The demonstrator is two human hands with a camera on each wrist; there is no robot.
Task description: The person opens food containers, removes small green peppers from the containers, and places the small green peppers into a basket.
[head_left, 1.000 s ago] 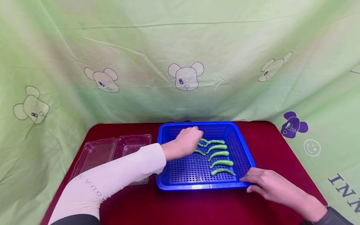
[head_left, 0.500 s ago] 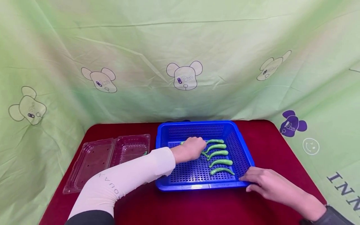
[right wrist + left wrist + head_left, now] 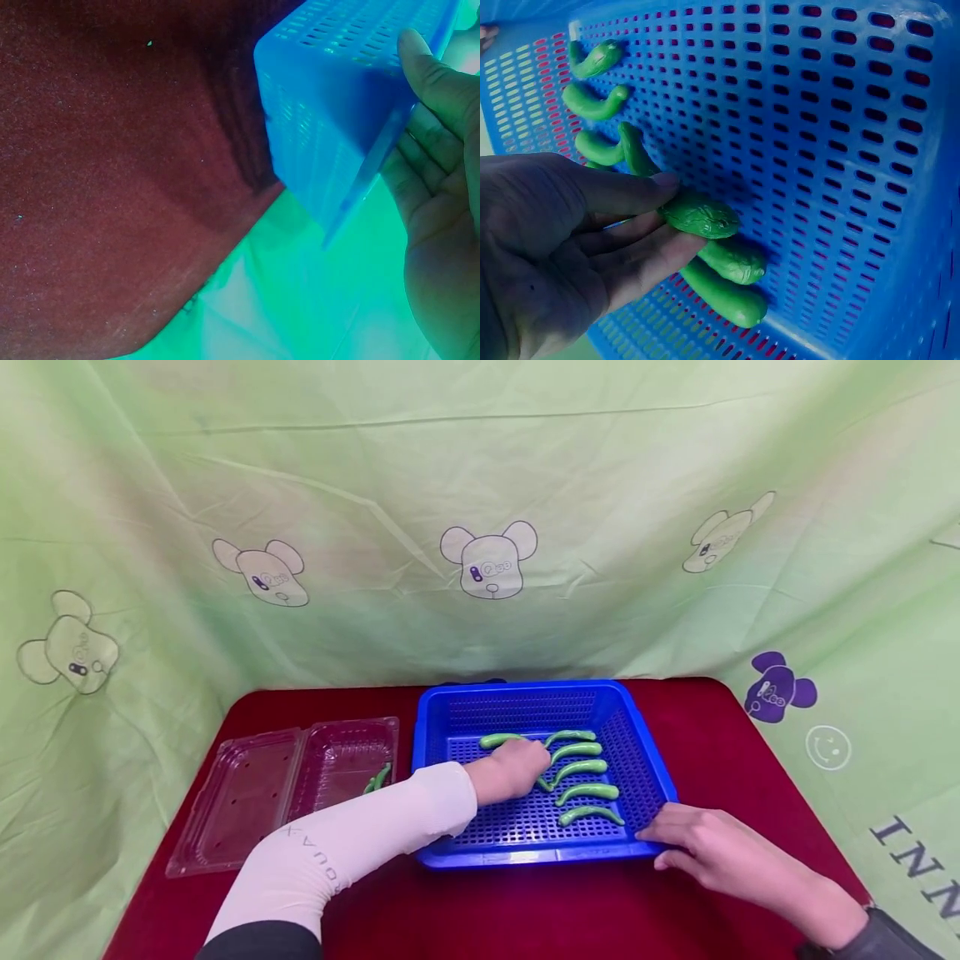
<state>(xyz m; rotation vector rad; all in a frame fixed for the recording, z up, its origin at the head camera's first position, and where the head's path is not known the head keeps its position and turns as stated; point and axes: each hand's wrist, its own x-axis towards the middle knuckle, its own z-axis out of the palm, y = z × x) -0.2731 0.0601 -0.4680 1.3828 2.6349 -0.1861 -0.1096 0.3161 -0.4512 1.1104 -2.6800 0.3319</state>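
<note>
Inside a blue perforated basket [image 3: 517, 857], my left hand [image 3: 513, 768] pinches a curved green chili pepper [image 3: 701, 217] between thumb and fingers, as the left wrist view shows. Close by it lie other peppers, one under the held one [image 3: 739, 264] and a smooth one [image 3: 724, 296]. Several more green peppers [image 3: 588, 792] form a column along the basket's right side in the head view. My right hand [image 3: 697, 847] grips the basket rim at its near right corner, the thumb [image 3: 427, 67] on one side and fingers on the other.
To the basket's left stands an unfolded clear plastic clamshell box [image 3: 251, 785]; a few green peppers [image 3: 378, 778] lie in it, partly behind my left sleeve. Dark red cloth [image 3: 480, 910] covers the table. Green printed curtain [image 3: 360, 635] closes off the back and sides.
My left hand has moved nearer to me and slightly right within the basket, uncovering a pepper at the back left. Peppers in the clamshell box came into sight. My right hand stays on the rim.
</note>
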